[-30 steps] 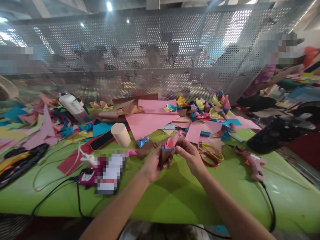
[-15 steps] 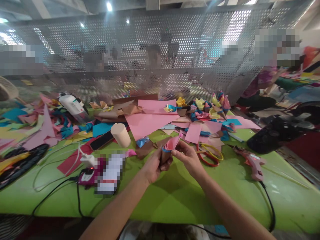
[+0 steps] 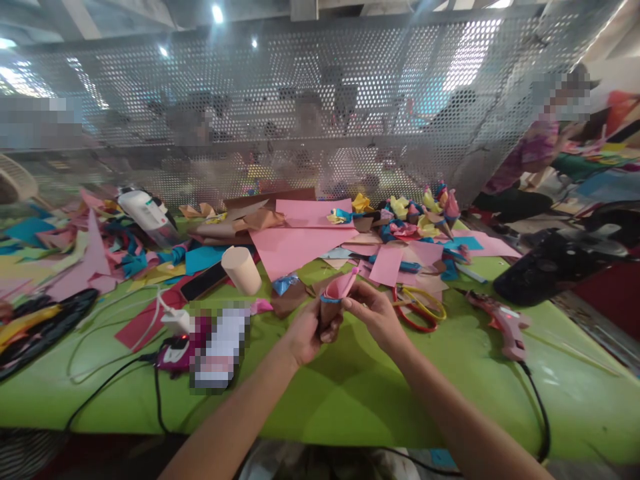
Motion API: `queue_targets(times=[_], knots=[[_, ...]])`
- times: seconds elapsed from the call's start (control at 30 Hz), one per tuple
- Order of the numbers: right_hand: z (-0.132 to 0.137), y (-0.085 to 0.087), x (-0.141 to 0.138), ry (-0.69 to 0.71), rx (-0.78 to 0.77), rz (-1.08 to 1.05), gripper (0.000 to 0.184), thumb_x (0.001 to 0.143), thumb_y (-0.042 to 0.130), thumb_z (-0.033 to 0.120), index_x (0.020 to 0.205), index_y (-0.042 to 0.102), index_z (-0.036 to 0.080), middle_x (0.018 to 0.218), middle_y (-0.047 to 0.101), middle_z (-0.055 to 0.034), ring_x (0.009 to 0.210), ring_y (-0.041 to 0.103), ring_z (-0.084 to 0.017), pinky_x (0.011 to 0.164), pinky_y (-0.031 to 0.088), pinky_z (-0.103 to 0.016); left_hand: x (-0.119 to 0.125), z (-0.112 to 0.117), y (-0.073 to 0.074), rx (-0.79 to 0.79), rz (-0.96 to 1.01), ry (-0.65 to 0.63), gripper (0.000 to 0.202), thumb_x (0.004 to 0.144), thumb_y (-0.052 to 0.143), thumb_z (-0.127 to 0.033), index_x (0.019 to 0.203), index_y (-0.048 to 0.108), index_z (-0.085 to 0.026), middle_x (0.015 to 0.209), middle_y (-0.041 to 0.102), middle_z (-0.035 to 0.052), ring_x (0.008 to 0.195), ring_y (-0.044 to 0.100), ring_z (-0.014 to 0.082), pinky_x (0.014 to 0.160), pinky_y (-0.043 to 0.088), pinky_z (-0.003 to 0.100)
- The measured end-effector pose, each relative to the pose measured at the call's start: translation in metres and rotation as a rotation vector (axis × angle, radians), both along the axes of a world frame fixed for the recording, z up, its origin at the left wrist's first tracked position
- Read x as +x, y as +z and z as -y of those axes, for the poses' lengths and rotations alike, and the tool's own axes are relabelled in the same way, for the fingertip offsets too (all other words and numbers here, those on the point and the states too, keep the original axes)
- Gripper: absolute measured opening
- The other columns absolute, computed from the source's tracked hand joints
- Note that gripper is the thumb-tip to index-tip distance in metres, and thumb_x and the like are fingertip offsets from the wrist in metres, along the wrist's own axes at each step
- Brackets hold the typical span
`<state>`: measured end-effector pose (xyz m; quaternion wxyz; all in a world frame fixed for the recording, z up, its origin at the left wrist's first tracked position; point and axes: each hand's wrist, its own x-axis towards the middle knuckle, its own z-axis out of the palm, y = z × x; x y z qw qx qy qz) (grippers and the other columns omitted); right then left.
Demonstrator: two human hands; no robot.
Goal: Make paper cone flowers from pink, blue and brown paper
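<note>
Across the green bench (image 3: 350,407) paper lies everywhere, thickest towards the back, and near its middle a small brown paper roll (image 3: 330,313), with a blue rim and pink paper rising from its mouth, is held up off the surface. The left hand (image 3: 306,335) is closed around the roll's lower part. The right hand (image 3: 374,310) is at the roll's right edge, thumb and fingers against it, though I cannot tell whether they pinch it. Just beyond the right hand lie red and yellow loops (image 3: 423,308), and farther right a pink glue gun (image 3: 510,330) with its black cord running off the near edge. On the other side a pale tube (image 3: 241,270) stands near a dark phone (image 3: 204,281), and a second phone (image 3: 220,347) lies beside a purple power block (image 3: 177,353). Behind them are large pink sheets (image 3: 303,243), a heap of crumpled coloured paper pieces (image 3: 417,217), and a white bottle (image 3: 143,208) leaning among scraps. A black bottle (image 3: 555,267) is at the right end. A perforated metal screen (image 3: 250,160) closes off the back, figures blurred through it, bright lamps (image 3: 217,13) overhead, and to the right a person in a purple patterned sleeve (image 3: 543,143)
</note>
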<state>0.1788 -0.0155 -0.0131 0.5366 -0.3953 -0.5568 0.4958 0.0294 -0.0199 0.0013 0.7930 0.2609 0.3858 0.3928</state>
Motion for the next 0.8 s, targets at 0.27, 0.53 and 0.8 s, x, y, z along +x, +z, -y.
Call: queue_targets(times=[0.27, 0.53, 0.8], knots=[[-0.007, 0.008, 0.022, -0.282, 0.056, -0.005, 0.041, 0.087, 0.06, 0.061, 0.09, 0.075, 0.023, 0.089, 0.073, -0.006, 0.079, 0.063, -0.022, 0.068, 0.051, -0.034, -0.003, -0.001, -0.012, 0.309, -0.226, 0.188, 0.033, 0.087, 0.061, -0.05, 0.09, 0.066, -0.018, 0.068, 0.06, -0.0003, 0.06, 0.051, 0.0126, 0.053, 0.036, 0.021], [-0.007, 0.011, 0.033, -0.346, 0.103, -0.015, 0.039, 0.09, 0.058, 0.055, 0.095, 0.074, 0.021, 0.091, 0.072, -0.0065, 0.079, 0.062, -0.02, 0.066, 0.047, -0.031, -0.01, 0.035, -0.021, 0.759, -0.895, 0.117, 0.024, 0.084, 0.059, -0.017, 0.107, 0.061, -0.022, 0.113, 0.066, 0.0106, 0.106, 0.06, 0.0279, 0.093, 0.044, 0.039], [-0.007, 0.008, 0.029, -0.316, 0.106, -0.017, 0.03, 0.088, 0.062, 0.049, 0.094, 0.073, 0.021, 0.095, 0.073, -0.0057, 0.077, 0.06, -0.019, 0.066, 0.046, -0.03, -0.015, 0.054, -0.026, 0.872, -1.525, -0.051, 0.021, 0.084, 0.067, -0.022, 0.103, 0.06, -0.02, 0.102, 0.067, 0.0133, 0.101, 0.064, 0.0358, 0.09, 0.043, 0.047]])
